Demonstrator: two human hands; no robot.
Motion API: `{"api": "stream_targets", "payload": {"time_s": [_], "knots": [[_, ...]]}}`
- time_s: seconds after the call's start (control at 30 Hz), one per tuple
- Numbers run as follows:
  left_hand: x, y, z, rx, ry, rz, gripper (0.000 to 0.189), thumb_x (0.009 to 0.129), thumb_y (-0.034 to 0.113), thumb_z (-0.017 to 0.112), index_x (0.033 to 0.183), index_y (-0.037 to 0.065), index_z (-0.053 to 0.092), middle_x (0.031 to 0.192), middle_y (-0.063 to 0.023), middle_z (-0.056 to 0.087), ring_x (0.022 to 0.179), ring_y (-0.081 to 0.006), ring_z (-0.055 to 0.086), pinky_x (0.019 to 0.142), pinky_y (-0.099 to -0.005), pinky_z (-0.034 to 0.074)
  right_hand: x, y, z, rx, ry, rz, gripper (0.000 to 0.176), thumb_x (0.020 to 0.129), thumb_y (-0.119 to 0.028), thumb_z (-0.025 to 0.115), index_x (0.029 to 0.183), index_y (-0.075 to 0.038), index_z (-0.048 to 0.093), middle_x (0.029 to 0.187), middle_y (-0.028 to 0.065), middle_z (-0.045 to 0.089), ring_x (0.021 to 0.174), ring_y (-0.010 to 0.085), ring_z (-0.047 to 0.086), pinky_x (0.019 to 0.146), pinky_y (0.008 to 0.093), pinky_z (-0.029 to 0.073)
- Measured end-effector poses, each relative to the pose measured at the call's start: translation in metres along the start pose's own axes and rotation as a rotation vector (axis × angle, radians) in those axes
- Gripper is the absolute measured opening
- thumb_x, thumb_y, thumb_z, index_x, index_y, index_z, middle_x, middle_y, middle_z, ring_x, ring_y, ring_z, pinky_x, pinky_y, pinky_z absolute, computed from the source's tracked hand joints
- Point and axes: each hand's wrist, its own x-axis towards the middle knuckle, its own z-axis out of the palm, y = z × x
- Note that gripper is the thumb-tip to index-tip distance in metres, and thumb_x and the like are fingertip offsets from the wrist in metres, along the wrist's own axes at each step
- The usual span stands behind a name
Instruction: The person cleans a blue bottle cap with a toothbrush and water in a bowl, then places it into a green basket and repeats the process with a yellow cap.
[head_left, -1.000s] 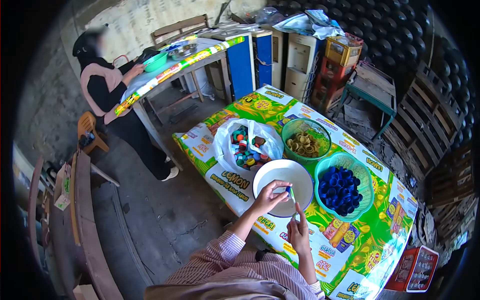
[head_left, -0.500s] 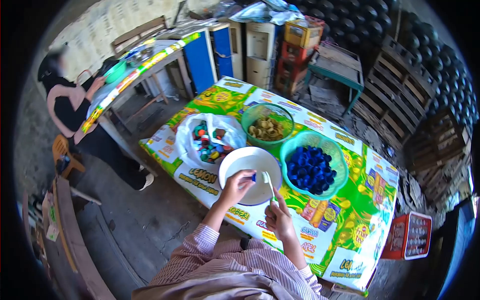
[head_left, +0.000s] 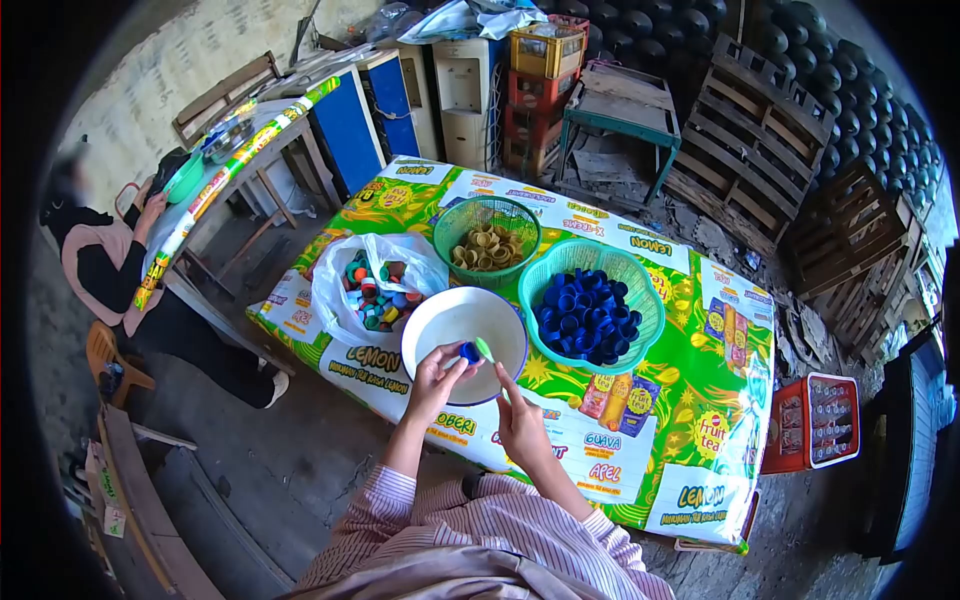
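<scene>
Pinched in the fingers of my left hand (head_left: pixel 432 385) is a blue bottle cap (head_left: pixel 469 352), over the white bowl (head_left: pixel 450 315) with a dark rim. My right hand (head_left: pixel 522 428) grips a toothbrush (head_left: pixel 485 350), its green-backed head at the cap's opening. Right of the bowl stands a light green basket (head_left: pixel 648 300) heaped with blue caps (head_left: pixel 588 318). Behind the bowl a second green basket (head_left: pixel 450 222) holds yellowish caps (head_left: pixel 487 248). To the left, an open white plastic bag (head_left: pixel 330 290) contains mixed coloured caps (head_left: pixel 385 300).
A bright printed sheet covers the table (head_left: pixel 700 400). At the left, a person (head_left: pixel 105 260) handles a green bowl (head_left: pixel 185 178) at another table. A red crate (head_left: pixel 812 425) sits on the floor at right; stacked crates (head_left: pixel 543 90) and wooden pallets (head_left: pixel 755 130) stand behind.
The toothbrush has turned and come against the blue cap; its green back now shows. Both hands sit slightly lower and further left in view as the camera has shifted.
</scene>
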Motion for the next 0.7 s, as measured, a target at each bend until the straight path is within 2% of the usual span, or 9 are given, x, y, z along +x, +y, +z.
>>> {"api": "stream_targets", "payload": {"time_s": [0.03,0.07,0.17,0.23,0.3,0.33,0.5,0.63,0.7], "knots": [[-0.002,-0.001,-0.001,-0.037,-0.011,-0.015,0.029,0.087,0.006,0.05,0.115,-0.002,0.045,0.111,-0.0101,0.053,0.1,-0.021,0.057,0.084,-0.026,0.049,0.0,-0.001,-0.001,-0.02,0.025,0.006,0.053,0.081,0.002,0.048,0.131,-0.012,0.036,0.076,0.0273,0.058,0.065,0.0404,0.059,0.058,0.0437,0.046],[-0.004,-0.001,-0.001,-0.052,0.02,-0.037,0.029,0.088,0.007,0.05,0.115,-0.002,0.045,0.112,-0.0097,0.053,0.1,-0.0209,0.057,0.085,-0.0266,0.048,0.0,0.001,0.001,-0.042,0.07,-0.104,0.052,0.082,0.002,0.048,0.131,-0.012,0.036,0.078,0.0273,0.058,0.066,0.0413,0.058,0.059,0.0438,0.046],[-0.006,-0.002,-0.002,-0.062,0.051,-0.04,0.03,0.088,0.008,0.051,0.115,-0.002,0.045,0.11,-0.0096,0.053,0.1,-0.0206,0.056,0.086,-0.0268,0.048,-0.006,0.007,0.008,0.062,-0.049,-0.032,0.052,0.082,0.001,0.047,0.131,-0.013,0.036,0.077,0.0275,0.057,0.066,0.0416,0.058,0.058,0.0436,0.045],[-0.007,-0.005,-0.003,-0.022,0.042,-0.016,0.031,0.087,0.007,0.051,0.116,-0.002,0.045,0.11,-0.0098,0.053,0.098,-0.0192,0.057,0.085,-0.0262,0.049,-0.004,0.007,0.004,0.021,-0.092,0.065,0.051,0.082,0.0,0.047,0.131,-0.013,0.036,0.077,0.0281,0.057,0.065,0.0417,0.058,0.058,0.0435,0.045],[-0.011,-0.005,-0.001,-0.083,0.058,-0.03,0.031,0.087,0.006,0.052,0.115,-0.002,0.045,0.11,-0.01,0.053,0.097,-0.0188,0.057,0.085,-0.0267,0.049,-0.004,0.005,0.003,-0.105,0.074,-0.174,0.049,0.084,0.002,0.044,0.131,-0.012,0.037,0.067,0.021,0.058,0.051,0.025,0.06,0.051,0.0362,0.047],[-0.01,-0.009,-0.005,-0.097,0.073,-0.043,0.031,0.086,0.005,0.052,0.115,-0.002,0.045,0.111,-0.0101,0.053,0.098,-0.0194,0.057,0.085,-0.0262,0.049,-0.007,0.0,0.002,-0.106,-0.01,-0.103,0.049,0.084,0.001,0.044,0.131,-0.013,0.037,0.069,0.0216,0.058,0.05,0.0248,0.06,0.05,0.0362,0.047],[-0.014,-0.005,-0.004,-0.025,0.027,-0.013,0.03,0.086,0.005,0.052,0.115,-0.002,0.046,0.111,-0.01,0.053,0.099,-0.0197,0.057,0.084,-0.0254,0.049,-0.008,0.011,0.006,-0.119,-0.017,-0.048,0.049,0.084,0.001,0.045,0.131,-0.013,0.038,0.072,0.0215,0.058,0.051,0.0263,0.059,0.051,0.0379,0.047],[-0.016,-0.005,-0.004,-0.13,0.039,-0.032,0.03,0.087,0.006,0.051,0.115,-0.002,0.046,0.111,-0.0105,0.053,0.098,-0.0198,0.057,0.084,-0.0256,0.049,-0.011,0.005,0.006,-0.216,-0.038,-0.169,0.049,0.084,-0.001,0.045,0.131,-0.014,0.037,0.073,0.0213,0.057,0.054,0.029,0.059,0.052,0.0396,0.047],[-0.015,-0.005,-0.006,-0.058,0.026,-0.043,0.029,0.087,0.006,0.051,0.115,-0.002,0.045,0.112,-0.0105,0.053,0.097,-0.0193,0.058,0.084,-0.0258,0.049,-0.009,0.007,0.005,-0.172,-0.034,-0.057,0.05,0.083,0.0,0.047,0.131,-0.014,0.038,0.073,0.0221,0.057,0.058,0.0329,0.059,0.055,0.0414,0.046]]}}
